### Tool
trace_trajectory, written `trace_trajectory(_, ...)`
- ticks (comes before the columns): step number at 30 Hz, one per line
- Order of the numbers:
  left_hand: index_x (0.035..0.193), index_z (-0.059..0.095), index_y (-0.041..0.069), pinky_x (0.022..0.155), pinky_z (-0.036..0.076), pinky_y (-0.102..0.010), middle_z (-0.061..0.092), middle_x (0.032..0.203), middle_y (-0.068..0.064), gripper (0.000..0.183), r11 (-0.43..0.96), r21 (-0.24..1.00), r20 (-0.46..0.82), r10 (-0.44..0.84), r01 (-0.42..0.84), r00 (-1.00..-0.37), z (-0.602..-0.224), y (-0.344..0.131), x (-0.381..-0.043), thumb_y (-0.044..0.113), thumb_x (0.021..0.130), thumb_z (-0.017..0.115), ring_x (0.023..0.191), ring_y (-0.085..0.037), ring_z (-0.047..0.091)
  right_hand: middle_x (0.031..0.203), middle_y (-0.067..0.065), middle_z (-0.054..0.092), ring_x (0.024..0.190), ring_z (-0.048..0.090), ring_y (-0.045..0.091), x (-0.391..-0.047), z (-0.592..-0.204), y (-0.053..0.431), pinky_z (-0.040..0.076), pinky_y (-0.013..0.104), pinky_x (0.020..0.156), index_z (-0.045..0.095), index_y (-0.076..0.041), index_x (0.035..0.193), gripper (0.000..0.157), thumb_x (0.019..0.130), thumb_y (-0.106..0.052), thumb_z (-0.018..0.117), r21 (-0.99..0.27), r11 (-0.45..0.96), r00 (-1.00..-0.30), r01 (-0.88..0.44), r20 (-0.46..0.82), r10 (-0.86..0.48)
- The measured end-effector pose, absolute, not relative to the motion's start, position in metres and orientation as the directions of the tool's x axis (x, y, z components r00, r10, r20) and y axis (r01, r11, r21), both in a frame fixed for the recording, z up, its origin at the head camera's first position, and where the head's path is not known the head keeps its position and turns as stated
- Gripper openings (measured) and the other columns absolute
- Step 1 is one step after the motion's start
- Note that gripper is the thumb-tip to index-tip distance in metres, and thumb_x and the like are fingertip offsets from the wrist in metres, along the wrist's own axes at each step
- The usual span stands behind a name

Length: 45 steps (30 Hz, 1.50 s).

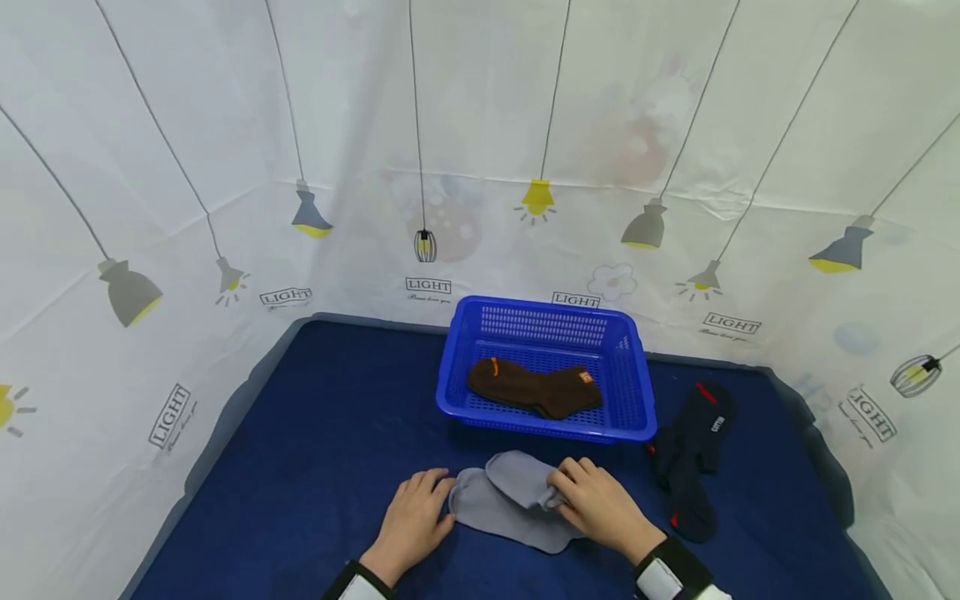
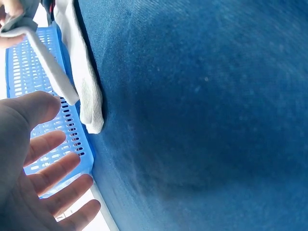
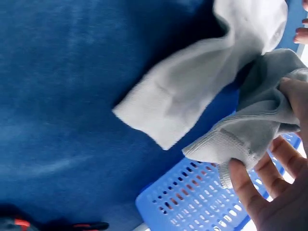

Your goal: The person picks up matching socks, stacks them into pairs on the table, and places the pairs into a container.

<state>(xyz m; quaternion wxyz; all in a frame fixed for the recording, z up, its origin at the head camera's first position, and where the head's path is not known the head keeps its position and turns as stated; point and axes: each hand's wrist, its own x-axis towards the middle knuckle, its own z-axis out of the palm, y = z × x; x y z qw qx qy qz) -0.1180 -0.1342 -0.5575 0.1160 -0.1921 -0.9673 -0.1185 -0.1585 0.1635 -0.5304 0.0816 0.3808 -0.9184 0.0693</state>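
Observation:
Two grey socks lie in front of me on the dark blue cloth. The lower grey sock (image 3: 166, 96) is flat on the cloth. Above it is the upper grey sock (image 1: 517, 477), partly lifted; my right hand (image 1: 600, 507) pinches it between thumb and fingers near its ribbed cuff (image 3: 226, 144). At the left end of the socks is my left hand (image 1: 414, 518). Its fingers (image 2: 60, 195) are spread and loosely extended in the left wrist view, with nothing gripped; whether a fingertip touches the fabric I cannot tell.
Behind the socks stands a blue plastic basket (image 1: 546, 429) holding brown socks (image 1: 536, 390) with orange marks. Black socks (image 1: 686, 458) with red patches lie to the right of the basket. White sheeting (image 1: 360, 250) printed with lamps surrounds the table.

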Motion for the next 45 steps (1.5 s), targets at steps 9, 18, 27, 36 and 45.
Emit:
trace_trajectory(9, 0.109, 0.063, 0.013, 0.084, 0.044, -0.043, 0.058, 0.114, -0.007, 0.041, 0.896, 0.183, 0.283, 0.346, 0.405, -0.895, -0.561, -0.133, -0.120, 0.026, 0.071, 0.072, 0.104, -0.025, 0.054, 0.099, -0.001, 0.052, 0.084, 0.048, 0.015, -0.151, -0.538, 0.175, 0.043, 0.031, 0.062, 0.059, -0.019, 0.109, 0.039, 0.075, -0.032, 0.073, -0.114, 0.718, -0.727, -0.687, 0.107, -0.678)
trace_trajectory(18, 0.110, 0.063, 0.013, 0.086, 0.043, -0.043, 0.057, 0.115, -0.007, 0.042, 0.890, 0.191, 0.265, 0.359, 0.414, -0.895, -0.559, -0.127, -0.123, 0.027, 0.072, 0.073, 0.105, -0.025, 0.053, 0.104, -0.003, 0.053, 0.090, 0.052, 0.014, -0.147, -0.548, 0.182, 0.046, 0.034, 0.067, 0.059, -0.020, 0.112, 0.041, 0.077, -0.037, 0.070, -0.214, 0.755, -0.784, -0.619, 0.119, -0.609)
trace_trajectory(27, 0.113, 0.061, 0.014, 0.086, 0.043, -0.041, 0.056, 0.117, -0.007, 0.044, 0.869, 0.166, 0.277, 0.412, 0.466, -0.868, -0.554, -0.112, -0.133, 0.029, 0.073, 0.073, 0.106, -0.024, 0.053, 0.097, -0.002, 0.056, 0.083, 0.054, 0.016, -0.146, -0.553, 0.201, 0.046, 0.034, 0.064, 0.064, -0.017, 0.104, 0.032, 0.074, -0.024, 0.074, -0.253, 0.811, -0.846, -0.528, 0.235, -0.478)
trace_trajectory(36, 0.111, 0.062, 0.015, 0.082, 0.045, -0.039, 0.058, 0.115, -0.005, 0.042, 0.845, 0.127, 0.298, 0.467, 0.519, -0.833, -0.552, -0.095, -0.150, 0.029, 0.074, 0.073, 0.103, -0.022, 0.055, 0.092, -0.003, 0.054, 0.078, 0.050, 0.013, -0.137, -0.560, 0.217, 0.044, 0.031, 0.064, 0.065, -0.016, 0.099, 0.029, 0.072, -0.021, 0.076, -0.254, 0.857, -0.890, -0.448, 0.217, -0.401)
trace_trajectory(45, 0.108, 0.063, 0.017, 0.079, 0.046, -0.037, 0.058, 0.111, -0.002, 0.036, 0.838, 0.096, 0.291, 0.492, 0.537, -0.821, -0.563, -0.075, -0.164, 0.027, 0.075, 0.072, 0.098, -0.020, 0.056, 0.089, -0.003, 0.053, 0.077, 0.050, 0.015, -0.131, -0.570, 0.220, 0.043, 0.032, 0.062, 0.064, -0.016, 0.097, 0.030, 0.069, -0.017, 0.077, -0.260, 0.873, -0.905, -0.414, 0.222, -0.363)
